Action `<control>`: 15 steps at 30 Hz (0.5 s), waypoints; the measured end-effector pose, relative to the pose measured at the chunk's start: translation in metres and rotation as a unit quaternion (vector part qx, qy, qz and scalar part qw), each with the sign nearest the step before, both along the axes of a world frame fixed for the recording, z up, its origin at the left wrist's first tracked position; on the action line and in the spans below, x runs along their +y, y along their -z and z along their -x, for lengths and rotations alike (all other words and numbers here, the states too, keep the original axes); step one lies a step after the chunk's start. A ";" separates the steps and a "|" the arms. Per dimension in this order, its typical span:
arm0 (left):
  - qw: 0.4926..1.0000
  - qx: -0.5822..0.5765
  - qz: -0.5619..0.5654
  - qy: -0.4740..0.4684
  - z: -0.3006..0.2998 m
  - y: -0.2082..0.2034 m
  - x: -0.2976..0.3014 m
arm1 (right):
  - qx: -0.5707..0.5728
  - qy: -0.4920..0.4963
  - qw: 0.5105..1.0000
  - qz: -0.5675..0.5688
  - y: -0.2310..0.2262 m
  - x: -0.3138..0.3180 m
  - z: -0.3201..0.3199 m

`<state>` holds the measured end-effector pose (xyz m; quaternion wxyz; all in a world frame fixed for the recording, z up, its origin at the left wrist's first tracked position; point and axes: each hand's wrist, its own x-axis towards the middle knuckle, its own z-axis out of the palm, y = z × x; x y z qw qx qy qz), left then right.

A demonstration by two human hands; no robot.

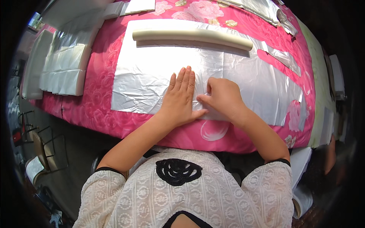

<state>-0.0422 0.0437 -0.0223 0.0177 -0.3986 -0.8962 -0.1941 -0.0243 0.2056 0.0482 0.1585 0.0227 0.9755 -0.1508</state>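
Observation:
A thin silvery-white plastic bag [144, 76] lies flat on a pink floral cloth, its surface wrinkled. At its right end are two handle-like strips with a rounded gap between them. My left hand [178, 97] rests flat on the bag near its front edge, fingers stretched forward and thumb out to the right. Just right of it, my right hand [224, 95] is on the bag with fingers curled under and thumb pointing left. Whether the curled fingers grip the film is hidden. A long cream-coloured rod [190, 37] lies across the bag's far side, apart from both hands.
Neat stacks of folded white plastic [62, 68] stand at the left of the pink cloth [100, 81]. More silvery plastic [262, 11] lies at the far right, and white packs [137, 5] at the back. A chair [40, 155] stands on the floor at left.

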 end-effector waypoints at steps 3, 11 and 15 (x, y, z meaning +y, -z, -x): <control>0.999 -0.015 -0.040 -0.005 -0.002 -0.009 -0.007 | 0.037 -0.068 0.995 -0.070 -0.016 0.000 0.000; 0.710 -0.618 -0.300 -0.152 -0.061 -0.027 -0.119 | 0.188 -0.216 0.957 0.043 0.055 -0.025 0.013; 0.595 -0.717 -0.231 -0.280 -0.103 -0.025 -0.156 | 0.164 -0.207 0.961 0.084 0.062 -0.074 -0.016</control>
